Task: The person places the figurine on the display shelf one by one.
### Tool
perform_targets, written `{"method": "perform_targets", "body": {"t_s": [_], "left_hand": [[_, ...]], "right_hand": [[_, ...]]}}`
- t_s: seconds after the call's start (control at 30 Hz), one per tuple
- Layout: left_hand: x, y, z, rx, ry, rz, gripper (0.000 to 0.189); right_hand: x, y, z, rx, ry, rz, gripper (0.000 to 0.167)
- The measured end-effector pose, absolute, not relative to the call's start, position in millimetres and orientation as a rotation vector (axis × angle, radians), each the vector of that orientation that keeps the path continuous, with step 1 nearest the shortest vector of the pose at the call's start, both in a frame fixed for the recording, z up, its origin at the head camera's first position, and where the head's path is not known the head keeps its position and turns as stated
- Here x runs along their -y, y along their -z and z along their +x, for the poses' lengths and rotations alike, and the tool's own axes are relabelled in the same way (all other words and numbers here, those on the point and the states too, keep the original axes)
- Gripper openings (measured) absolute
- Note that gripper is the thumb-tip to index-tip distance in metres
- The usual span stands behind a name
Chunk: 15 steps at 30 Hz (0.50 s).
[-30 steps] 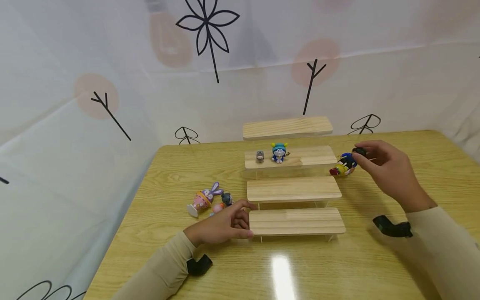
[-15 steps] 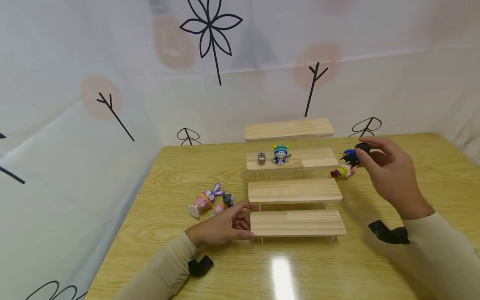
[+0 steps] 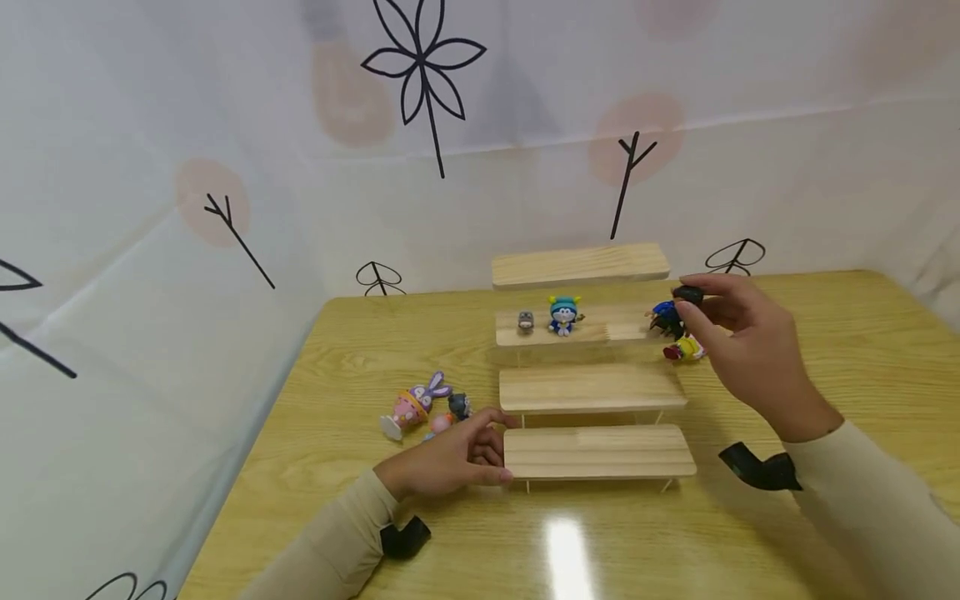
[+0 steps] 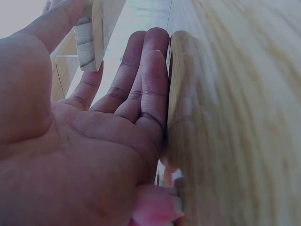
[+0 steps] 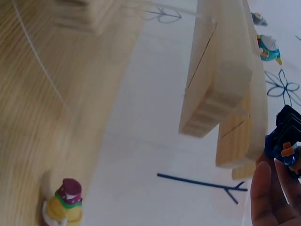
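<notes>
A tiered wooden display stand [image 3: 598, 451] with plank steps rises in the middle of the table. My left hand [image 3: 450, 458] grips the left end of its lowest step, thumb at the front and index finger behind; the other fingers lie against the tabletop in the left wrist view. A dark blue and black figurine [image 3: 666, 317] is pinched by its black head in my right hand [image 3: 750, 350], overlapping the right end of the second step from the top. Below that hand a yellow figurine with a dark red hat [image 3: 684, 348] lies on the table.
On the second step from the top stand a small grey figurine [image 3: 526, 322] and a blue-hatted figurine [image 3: 564, 315]. A purple-eared rabbit figurine [image 3: 412, 404] and a dark grey-headed figurine [image 3: 459, 406] lie left of the stand. A printed cloth [image 3: 525, 192] hangs behind the table [image 3: 352, 342].
My right hand has lifted the dark blue figurine off from beside the yellow one and carried it left to the stand's right end. My left hand stays at the lowest step.
</notes>
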<state>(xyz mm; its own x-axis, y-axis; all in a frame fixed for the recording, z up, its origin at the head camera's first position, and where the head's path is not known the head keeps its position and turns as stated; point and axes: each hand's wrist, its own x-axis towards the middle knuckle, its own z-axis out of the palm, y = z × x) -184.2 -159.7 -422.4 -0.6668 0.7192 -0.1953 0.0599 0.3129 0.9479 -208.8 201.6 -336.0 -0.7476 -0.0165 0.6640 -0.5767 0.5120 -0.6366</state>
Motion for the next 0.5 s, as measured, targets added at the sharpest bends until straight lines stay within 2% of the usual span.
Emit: {"method": "perform_targets", "body": {"t_s": [0.5], "left_hand": [[158.6, 421.5, -182.9, -1.973, -1.371, 0.692, 0.059]], "right_hand": [[-174.2, 325.4, -223.3, 2.279, -1.113, 0.689, 0.032]]}}
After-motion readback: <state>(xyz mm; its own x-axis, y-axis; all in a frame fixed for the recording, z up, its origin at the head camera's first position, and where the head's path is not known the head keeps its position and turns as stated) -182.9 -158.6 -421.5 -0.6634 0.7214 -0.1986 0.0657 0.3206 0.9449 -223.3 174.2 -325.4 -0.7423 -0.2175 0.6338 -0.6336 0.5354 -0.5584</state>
